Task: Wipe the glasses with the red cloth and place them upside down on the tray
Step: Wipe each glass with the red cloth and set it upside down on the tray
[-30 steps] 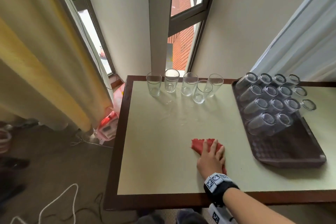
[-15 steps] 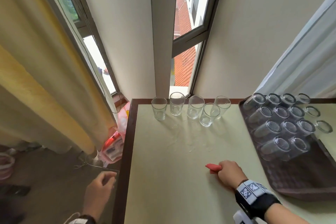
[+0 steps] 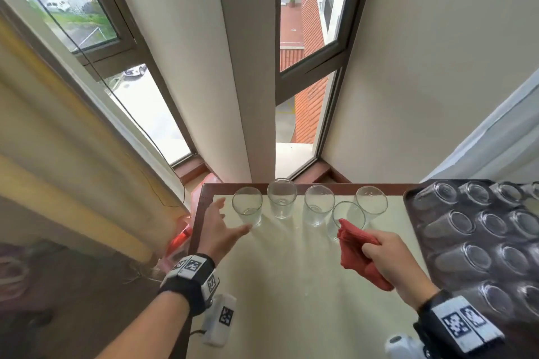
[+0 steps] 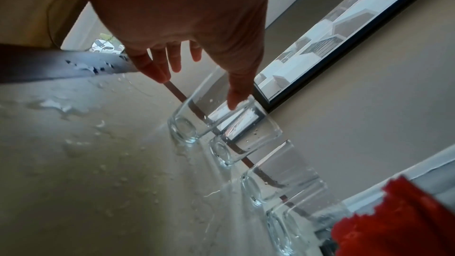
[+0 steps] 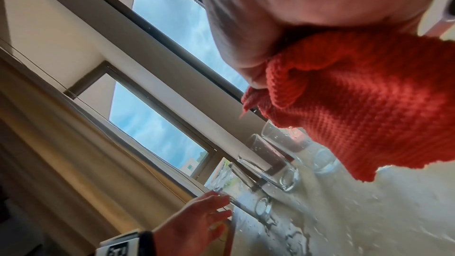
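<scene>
Gripping the red cloth (image 3: 357,253), right hand (image 3: 390,256) nears upright glasses (image 3: 315,208); left hand (image 3: 217,230) spread, empty.

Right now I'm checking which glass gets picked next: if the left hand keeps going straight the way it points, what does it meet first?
Most likely the leftmost glass: the open left hand reaches toward it, thumb tip already near its wall.

I see bare forearms, each with a black wristband (image 3: 186,285) bearing white square-coded tags; a white camera unit (image 3: 218,319), I think, hangs beneath.
</scene>
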Motion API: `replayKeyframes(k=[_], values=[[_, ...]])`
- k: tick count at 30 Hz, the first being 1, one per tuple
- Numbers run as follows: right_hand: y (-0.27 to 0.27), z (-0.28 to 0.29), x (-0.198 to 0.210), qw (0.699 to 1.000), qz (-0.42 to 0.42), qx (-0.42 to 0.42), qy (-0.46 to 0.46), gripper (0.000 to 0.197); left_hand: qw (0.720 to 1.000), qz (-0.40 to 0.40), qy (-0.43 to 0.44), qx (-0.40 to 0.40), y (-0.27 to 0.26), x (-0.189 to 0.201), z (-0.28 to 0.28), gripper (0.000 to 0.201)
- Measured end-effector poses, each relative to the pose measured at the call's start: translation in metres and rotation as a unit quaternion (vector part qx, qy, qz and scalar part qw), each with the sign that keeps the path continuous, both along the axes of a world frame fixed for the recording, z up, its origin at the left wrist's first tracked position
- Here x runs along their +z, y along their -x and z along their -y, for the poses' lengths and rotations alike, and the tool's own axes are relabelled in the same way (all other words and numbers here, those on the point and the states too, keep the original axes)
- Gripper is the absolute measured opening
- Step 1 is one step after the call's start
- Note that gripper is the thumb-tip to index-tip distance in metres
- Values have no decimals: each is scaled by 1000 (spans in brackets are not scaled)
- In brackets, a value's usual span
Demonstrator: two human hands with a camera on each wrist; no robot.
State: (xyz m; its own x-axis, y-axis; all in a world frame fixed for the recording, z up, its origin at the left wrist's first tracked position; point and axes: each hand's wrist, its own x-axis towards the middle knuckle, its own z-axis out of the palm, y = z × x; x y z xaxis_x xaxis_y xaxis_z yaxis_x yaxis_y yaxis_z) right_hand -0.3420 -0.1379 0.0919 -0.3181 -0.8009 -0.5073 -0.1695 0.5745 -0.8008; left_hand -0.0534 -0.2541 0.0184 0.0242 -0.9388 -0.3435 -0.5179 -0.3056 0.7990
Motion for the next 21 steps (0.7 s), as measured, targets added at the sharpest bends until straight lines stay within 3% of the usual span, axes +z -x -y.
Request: replayKeyframes(k=[3,5,9,12,15,21], values=[[-1,9,7,999,26,-18,21,44,1000,-29,-8,-10,11,-15,14,105],[-1,14,10,997,55,-41,35,40,999,-38,-9,-12,18,-20,18,101],[-5,25,18,987,115,-100,57,27,998,-57,0,10,26,-21,19,65],[-12,32,30,978,147,-124,84,18,998,-65,15,6,21,-15,14,51],[-23,35,49,973,155,-125,116,22,994,-105,36,-13,14,14,6,56],[-68,22,93,958,181,-109,192,33,964,-236,101,-69,7,112,-24,69]])
